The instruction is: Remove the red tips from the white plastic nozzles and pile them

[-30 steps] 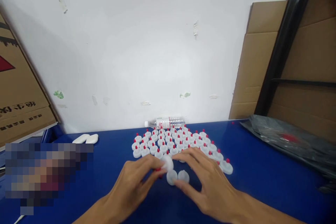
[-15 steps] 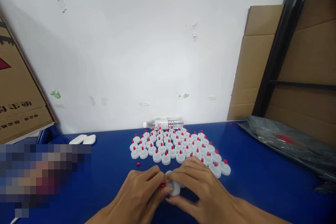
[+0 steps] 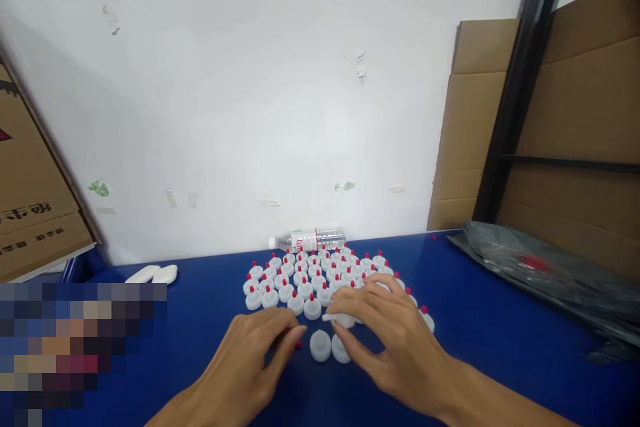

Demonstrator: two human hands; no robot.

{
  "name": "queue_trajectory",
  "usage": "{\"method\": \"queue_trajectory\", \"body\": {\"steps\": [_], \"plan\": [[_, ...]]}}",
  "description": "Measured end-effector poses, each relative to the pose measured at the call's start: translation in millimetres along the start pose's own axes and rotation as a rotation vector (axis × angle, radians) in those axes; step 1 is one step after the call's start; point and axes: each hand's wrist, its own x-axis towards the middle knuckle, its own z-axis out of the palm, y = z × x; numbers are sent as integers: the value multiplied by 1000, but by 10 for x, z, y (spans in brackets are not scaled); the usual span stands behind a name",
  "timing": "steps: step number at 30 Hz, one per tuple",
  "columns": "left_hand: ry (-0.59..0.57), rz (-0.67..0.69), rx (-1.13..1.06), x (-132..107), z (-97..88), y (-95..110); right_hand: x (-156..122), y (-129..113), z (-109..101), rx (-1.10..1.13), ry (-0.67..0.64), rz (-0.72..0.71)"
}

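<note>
My right hand [image 3: 385,333] pinches a white spouted bottle cap [image 3: 344,320] above the blue table. Its bare spout points left, toward my left hand [image 3: 255,353]. The left thumb and index finger are closed around a small red tip cap [image 3: 299,345], of which only an end shows. Below the right fingers, two white caps without red tips, one a round white cap [image 3: 321,345] in full view, lie on the table; the other is partly covered by the fingers. Beyond both hands stand rows of white caps with red tips [image 3: 313,307], some hidden behind my right hand.
A clear plastic bottle [image 3: 330,239] lies against the wall behind the rows. Two white oval objects [image 3: 165,274] rest at the left. Grey plastic sheeting [image 3: 515,273] covers the right side of the blue table [image 3: 480,347]. Cardboard [image 3: 467,127] leans by a dark post.
My hands have moved apart. The white cap in my right hand has gone up and away from the left hand, uncovering two white caps on the table. The view has shifted slightly.
</note>
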Motion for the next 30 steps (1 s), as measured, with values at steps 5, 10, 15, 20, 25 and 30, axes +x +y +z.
{"method": "queue_trajectory", "body": {"steps": [5, 10, 15, 20, 25, 30], "plan": [[-84, 76, 223, 65, 70, -125, -29, 46, 52, -41, -53, 137], [-176, 40, 221, 79, 82, -165, -38, 87, 53, -258, -153, 276], [-175, -46, 201, 78, 20, -142, -61, 79, 44, -369, -333, 342], [-108, -61, 190, 73, 34, -167, -126, 71, 102, -424, -410, 317], [-18, -38, 202, 55, 79, -223, -114, 63, 108, -405, -352, 284], [22, 17, 201, 32, 72, -218, -85, 42, 92, -356, -322, 297]]}}
